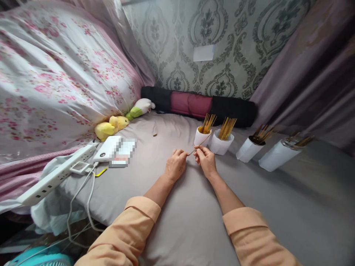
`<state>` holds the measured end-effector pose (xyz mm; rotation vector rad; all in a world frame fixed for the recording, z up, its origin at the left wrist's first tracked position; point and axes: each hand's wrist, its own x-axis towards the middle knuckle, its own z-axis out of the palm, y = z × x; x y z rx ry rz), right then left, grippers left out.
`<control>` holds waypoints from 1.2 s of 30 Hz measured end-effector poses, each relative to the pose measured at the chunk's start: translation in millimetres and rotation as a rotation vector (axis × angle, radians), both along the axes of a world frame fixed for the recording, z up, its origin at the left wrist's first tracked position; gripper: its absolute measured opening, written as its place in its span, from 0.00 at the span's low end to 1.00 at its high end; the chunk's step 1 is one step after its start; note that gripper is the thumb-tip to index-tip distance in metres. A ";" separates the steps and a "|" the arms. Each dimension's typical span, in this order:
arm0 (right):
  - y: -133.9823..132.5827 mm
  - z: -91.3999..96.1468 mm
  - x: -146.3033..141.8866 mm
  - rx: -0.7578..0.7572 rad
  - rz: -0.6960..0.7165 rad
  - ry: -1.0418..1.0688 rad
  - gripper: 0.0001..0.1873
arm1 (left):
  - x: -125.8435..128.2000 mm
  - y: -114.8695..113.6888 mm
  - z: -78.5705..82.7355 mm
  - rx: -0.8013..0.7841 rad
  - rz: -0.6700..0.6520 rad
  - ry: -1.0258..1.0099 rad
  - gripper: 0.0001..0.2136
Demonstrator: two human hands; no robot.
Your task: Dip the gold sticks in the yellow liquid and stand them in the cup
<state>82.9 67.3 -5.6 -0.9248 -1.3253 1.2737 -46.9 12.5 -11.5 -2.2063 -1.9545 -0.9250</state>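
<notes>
A thin brown stick [192, 152] runs slantwise between my two hands, its upper end rising toward the white cups. My left hand [176, 164] pinches its lower end with closed fingers. The fingertips of my right hand [205, 160] are closed around the stick higher up. Just beyond my right hand stand a white cup [200, 139] and a wider white cup [221, 145], both filled with upright yellowish-brown sticks. Farther right, a white-wrapped container [248, 150] and a larger white-wrapped container [277, 157] hold darker and brown sticks.
A grey sheet [177, 229] covers the bed. On the left lie a power strip [58, 173], a white box-shaped device [108, 147] with cables, and a yellow plush toy [111, 127]. A black and maroon roll [191, 103] lies along the wall. One small brown piece [155, 134] rests on the sheet.
</notes>
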 end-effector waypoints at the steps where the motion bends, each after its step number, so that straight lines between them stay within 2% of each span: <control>1: 0.1 -0.1 0.0 -0.002 -0.002 0.000 0.18 | -0.2 0.4 -0.9 0.011 -0.002 -0.010 0.13; 16: 1.3 -1.6 -0.8 0.008 -0.037 -0.051 0.20 | -2.8 6.5 -9.6 0.058 -0.047 -0.170 0.11; 24: 2.3 -2.8 0.0 0.017 -0.040 -0.056 0.19 | -1.7 8.7 -8.8 0.047 -0.045 -0.289 0.09; 31: 1.7 -0.6 0.8 0.016 -0.053 -0.076 0.18 | 0.3 9.9 -5.9 -0.021 -0.038 -0.470 0.09; 36: 3.2 -2.2 1.4 0.024 -0.073 -0.074 0.17 | 3.2 10.8 -4.8 -0.104 -0.025 -0.698 0.08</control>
